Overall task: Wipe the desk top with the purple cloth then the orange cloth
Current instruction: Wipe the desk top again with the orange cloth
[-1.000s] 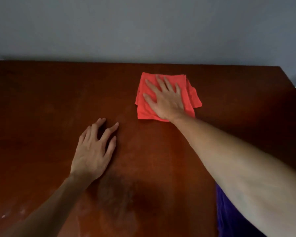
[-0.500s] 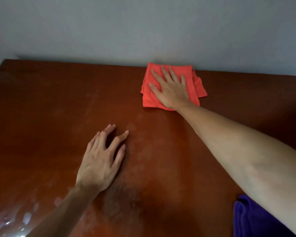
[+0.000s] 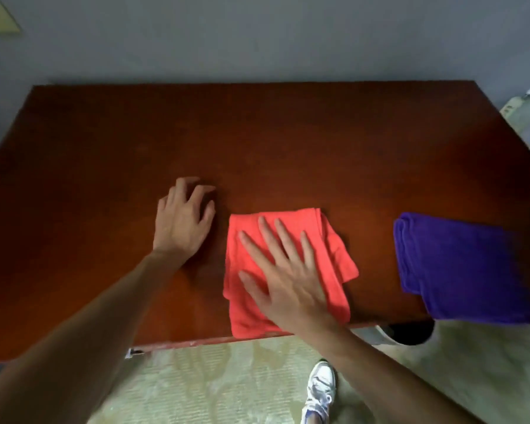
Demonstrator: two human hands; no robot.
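Under the right hand (image 3: 288, 280): orange cloth (image 3: 251, 310).

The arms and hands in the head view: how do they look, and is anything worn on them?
Both forearms are bare up to the picture's edge; no sleeves show. The left hand and right hand wear no gloves. No ring, watch or bracelet is visible. The fingers are long and slender with short nails.

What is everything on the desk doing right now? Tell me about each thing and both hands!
orange cloth: folded, flat on the desk by its near edge, under the right hand.
purple cloth: folded, lying alone at the desk's near right corner, untouched.
right hand: open, palm down, fingers spread on the orange cloth.
left hand: empty, resting on the bare wood, fingers a bit curled.
desk: brown wooden top, mostly bare.
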